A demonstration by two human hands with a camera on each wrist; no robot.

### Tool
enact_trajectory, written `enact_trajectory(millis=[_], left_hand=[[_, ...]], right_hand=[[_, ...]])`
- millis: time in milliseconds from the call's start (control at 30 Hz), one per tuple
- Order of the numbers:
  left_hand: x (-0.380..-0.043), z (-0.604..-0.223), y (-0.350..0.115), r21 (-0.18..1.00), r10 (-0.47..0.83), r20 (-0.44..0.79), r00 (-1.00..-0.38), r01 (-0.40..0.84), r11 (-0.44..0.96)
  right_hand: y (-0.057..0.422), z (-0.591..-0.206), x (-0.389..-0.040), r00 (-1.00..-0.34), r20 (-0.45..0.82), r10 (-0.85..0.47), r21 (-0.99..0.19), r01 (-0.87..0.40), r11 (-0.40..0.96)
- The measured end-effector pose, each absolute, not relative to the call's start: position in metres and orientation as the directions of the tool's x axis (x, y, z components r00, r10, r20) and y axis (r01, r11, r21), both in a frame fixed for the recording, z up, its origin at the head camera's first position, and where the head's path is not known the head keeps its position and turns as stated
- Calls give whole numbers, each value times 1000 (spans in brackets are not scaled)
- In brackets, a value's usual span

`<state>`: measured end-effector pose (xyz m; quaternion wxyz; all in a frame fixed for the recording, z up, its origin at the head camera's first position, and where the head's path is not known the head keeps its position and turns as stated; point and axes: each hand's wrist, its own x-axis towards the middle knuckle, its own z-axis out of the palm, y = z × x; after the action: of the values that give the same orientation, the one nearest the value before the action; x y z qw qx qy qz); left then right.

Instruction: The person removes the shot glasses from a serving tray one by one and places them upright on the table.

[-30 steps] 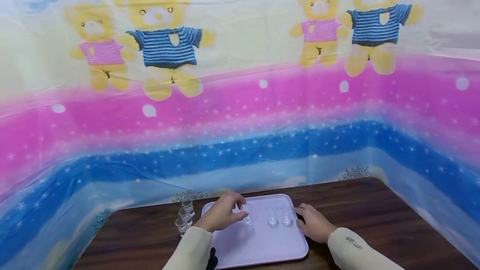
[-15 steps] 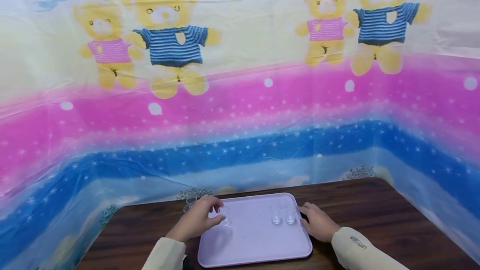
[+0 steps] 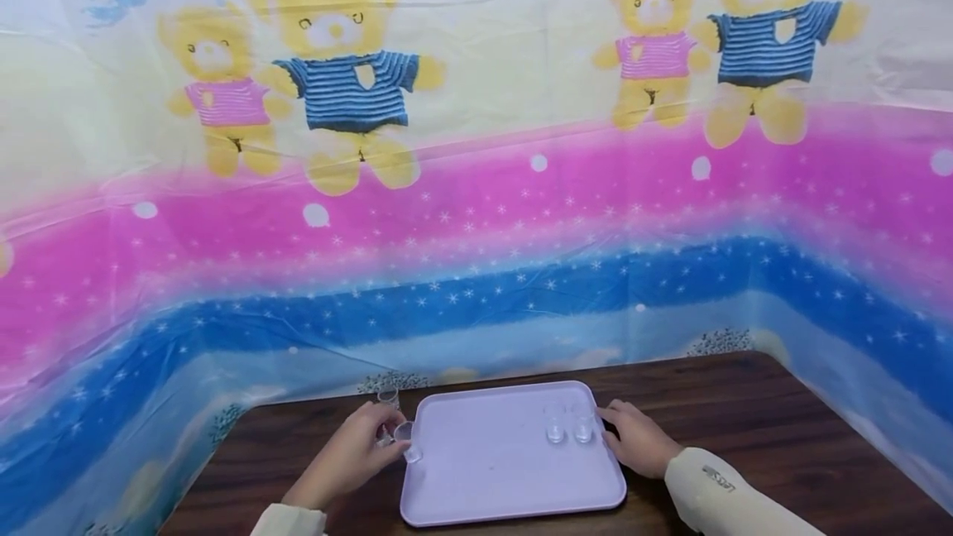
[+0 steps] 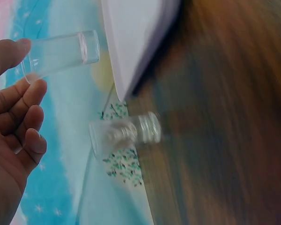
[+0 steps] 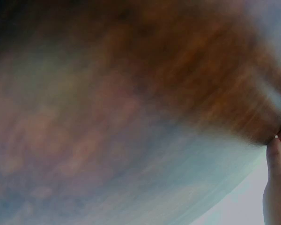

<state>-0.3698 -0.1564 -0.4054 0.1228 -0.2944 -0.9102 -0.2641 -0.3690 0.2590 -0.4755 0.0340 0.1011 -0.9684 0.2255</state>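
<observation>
Backdrop: the bear-printed sheet [image 3: 469,213] hangs beyond both your hands.
Table: dark wood [image 3: 744,428] lies beneath and around your hands. The step in hand looks like a glass transfer at the tray's edge; which way it goes, you cannot tell from this moment alone.
Tray: the pale lilac tray [image 3: 491,486] sits between your hands.
Left hand: your left hand [image 3: 350,457] pinches a glass by its upper rim, thumb against fingertips, the other fingers loosely bent.
Right hand: your right hand [image 3: 642,441] is relaxed and partly open, fingertips at the tray's right rim, no glass in it.
Pinched glass: the clear glass [image 4: 61,54] hangs nearly upright, raised, at the tray's left edge. The next move seems to call for a steady pinch and clearance from rim and neighbours.
Pair: an inner glass [image 3: 555,427] and an outer glass [image 3: 583,427] stand on the tray, just inside your right fingertips.
Neighbour: a standing glass [image 4: 126,133] is on the table near your left hand.
</observation>
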Motion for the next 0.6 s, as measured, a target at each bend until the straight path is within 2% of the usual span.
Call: enact_trajectory(millis=[400, 600], left_hand=[[-362, -417, -186, 378, 386, 394, -834, 530, 759], [-363, -427, -197, 424, 301, 321, -898, 421, 802]], right_hand=[[258, -475, -370, -981, 102, -168, -417, -195, 888], [257, -476, -370, -981, 94, -168, -411, -192, 891]])
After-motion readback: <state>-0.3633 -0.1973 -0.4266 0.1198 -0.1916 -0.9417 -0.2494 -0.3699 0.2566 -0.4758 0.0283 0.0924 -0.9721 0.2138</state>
